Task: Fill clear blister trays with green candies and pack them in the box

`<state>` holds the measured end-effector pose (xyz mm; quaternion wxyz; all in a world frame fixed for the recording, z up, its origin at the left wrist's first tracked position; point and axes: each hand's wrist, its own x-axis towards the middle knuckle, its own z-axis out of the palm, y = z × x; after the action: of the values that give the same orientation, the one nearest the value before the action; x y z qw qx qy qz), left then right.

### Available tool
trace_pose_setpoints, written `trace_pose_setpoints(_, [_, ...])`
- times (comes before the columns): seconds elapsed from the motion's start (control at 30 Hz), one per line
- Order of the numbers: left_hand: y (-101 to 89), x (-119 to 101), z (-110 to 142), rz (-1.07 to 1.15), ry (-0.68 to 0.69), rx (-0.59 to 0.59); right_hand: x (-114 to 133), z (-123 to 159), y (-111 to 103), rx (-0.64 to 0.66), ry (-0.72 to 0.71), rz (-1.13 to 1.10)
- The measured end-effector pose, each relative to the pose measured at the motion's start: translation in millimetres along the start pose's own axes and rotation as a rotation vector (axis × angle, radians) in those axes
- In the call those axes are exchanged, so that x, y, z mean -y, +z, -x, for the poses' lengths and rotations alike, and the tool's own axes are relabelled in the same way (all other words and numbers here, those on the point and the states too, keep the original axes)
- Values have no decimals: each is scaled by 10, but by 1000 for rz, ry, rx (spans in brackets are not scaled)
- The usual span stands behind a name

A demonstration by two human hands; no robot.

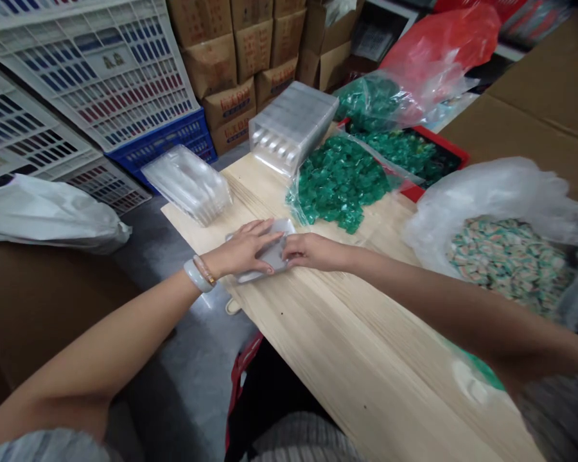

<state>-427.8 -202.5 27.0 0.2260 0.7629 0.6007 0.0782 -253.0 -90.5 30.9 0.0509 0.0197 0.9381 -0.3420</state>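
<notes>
A clear plastic tray (pixel 272 250) lies on the light wooden table close to its left edge, partly covered by both hands. My left hand (pixel 248 247) rests across the tray with its fingers spread; a pale bangle and a thinner bracelet circle that wrist. Over the tray's right side, my right hand (pixel 306 251) has its fingers curled and pressed together. Whatever these fingers hold, if anything, is hidden. Just beyond the hands spreads a heap of green wrapped pieces (pixel 340 176), spilling from a clear bag.
Stacked clear trays stand in two groups, one at the left edge (pixel 187 183) and one farther back (pixel 293 125). A red-rimmed tray (pixel 455 151) holds more green pieces. At right, a white plastic bag (pixel 505 176) contains small striped pieces. Crates (pixel 110 70) and cartons (pixel 231 102) stand behind.
</notes>
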Motion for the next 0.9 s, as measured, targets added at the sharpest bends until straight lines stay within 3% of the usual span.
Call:
trace_pose_setpoints(0.17, [-15, 20, 14, -16, 13, 8, 3, -75, -82, 52, 64, -104])
trace_pose_setpoints(0.67, [-36, 21, 10, -47, 27, 22, -23, -114, -80, 103, 126, -131])
trace_pose_setpoints(0.8, [-55, -51, 14, -81, -19, 37, -1, -85, -89, 101, 113, -12])
trace_pose_setpoints(0.9, [-33, -146, 26, -102, -67, 21, 133, -61, -62, 92, 88, 248])
